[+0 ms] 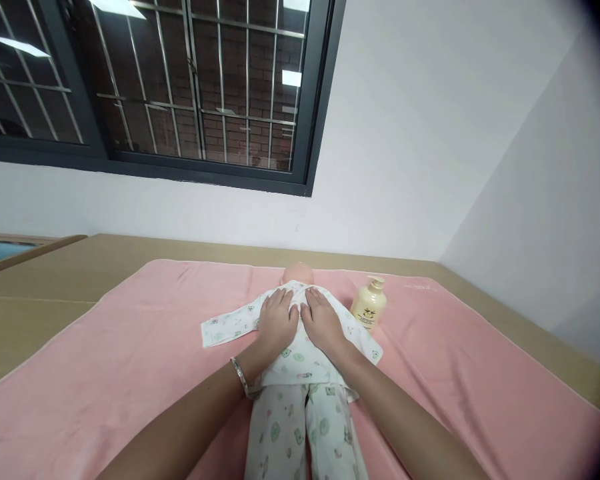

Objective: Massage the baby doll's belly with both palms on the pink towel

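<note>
Forearms (190,427) nearest; left hand (277,321) and right hand (325,321) lie flat, slightly spread, on printed shirt (305,363); from shirt's centre: doll's head (299,273) at 12 o'clock, trousers (276,430) at 6, yellow bottle (368,307) at 2

We seem to be in an infant-care room, whether in a home or a training centre we cannot tell. We see a wooden worktop (55,287) spread with a pink sheet (130,347), a doll-like figure (299,273) in small printed clothes (327,420), a pump bottle (369,305), plain white walls (405,133) and a barred window (175,87) reflecting bright light panels (291,78).
</note>
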A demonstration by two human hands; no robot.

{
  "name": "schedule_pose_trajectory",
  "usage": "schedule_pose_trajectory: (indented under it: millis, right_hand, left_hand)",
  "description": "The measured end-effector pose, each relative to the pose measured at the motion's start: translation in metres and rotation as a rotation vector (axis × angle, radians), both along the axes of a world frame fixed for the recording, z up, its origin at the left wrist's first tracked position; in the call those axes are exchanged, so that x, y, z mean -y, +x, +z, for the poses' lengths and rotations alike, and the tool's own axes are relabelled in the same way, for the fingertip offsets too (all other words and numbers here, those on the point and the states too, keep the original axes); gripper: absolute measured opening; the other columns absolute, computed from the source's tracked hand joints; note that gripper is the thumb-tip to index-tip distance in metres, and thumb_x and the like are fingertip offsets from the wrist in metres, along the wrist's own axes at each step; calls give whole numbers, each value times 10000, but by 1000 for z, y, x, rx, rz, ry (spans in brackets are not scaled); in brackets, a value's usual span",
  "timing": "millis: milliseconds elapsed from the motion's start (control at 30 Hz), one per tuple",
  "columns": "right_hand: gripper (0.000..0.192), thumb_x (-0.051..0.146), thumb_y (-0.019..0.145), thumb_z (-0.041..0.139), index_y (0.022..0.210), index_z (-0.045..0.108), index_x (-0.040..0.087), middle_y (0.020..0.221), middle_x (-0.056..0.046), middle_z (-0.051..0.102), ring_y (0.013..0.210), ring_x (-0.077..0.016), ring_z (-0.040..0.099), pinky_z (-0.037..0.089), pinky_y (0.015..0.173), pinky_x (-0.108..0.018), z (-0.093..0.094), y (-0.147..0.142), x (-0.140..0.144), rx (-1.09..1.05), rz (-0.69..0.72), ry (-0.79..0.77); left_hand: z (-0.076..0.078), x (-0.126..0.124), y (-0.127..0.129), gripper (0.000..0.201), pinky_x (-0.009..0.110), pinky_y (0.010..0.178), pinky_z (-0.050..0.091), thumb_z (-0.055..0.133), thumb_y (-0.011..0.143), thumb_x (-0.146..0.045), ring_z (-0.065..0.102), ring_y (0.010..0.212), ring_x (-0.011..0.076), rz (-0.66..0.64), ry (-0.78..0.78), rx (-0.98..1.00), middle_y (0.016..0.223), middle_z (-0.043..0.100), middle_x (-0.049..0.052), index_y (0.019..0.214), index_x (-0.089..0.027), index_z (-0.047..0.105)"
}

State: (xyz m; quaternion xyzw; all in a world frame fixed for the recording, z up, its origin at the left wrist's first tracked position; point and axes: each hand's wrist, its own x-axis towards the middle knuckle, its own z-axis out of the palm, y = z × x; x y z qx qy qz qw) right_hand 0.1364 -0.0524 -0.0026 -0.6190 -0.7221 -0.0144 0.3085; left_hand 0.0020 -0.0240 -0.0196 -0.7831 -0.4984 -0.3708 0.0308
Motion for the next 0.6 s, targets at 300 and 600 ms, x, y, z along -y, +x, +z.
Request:
schedule_pose_trajectory:
  millis: [300,600]
  right_hand:
    - [494,279,971,339,1376,495,42,1435,-154,469,1372,-241,385,267,1169,-363,1,0,1,-12,-3,-10]
    - [486,274,967,342,1366,506,50,1424,-142,486,1359,-237,401,283,1158,-357,2,0,2,-6,-9,-5]
  left_hand:
    - [0,1,0,410,475,1106,366,394,920,-255,493,1284,270,4,-27,29,1334,594,121,1264,-145,588]
    - [-3,-1,0,411,474,1099,366,400,916,-253,497,1277,275,-2,-16,44,1334,592,124,1266,-145,587]
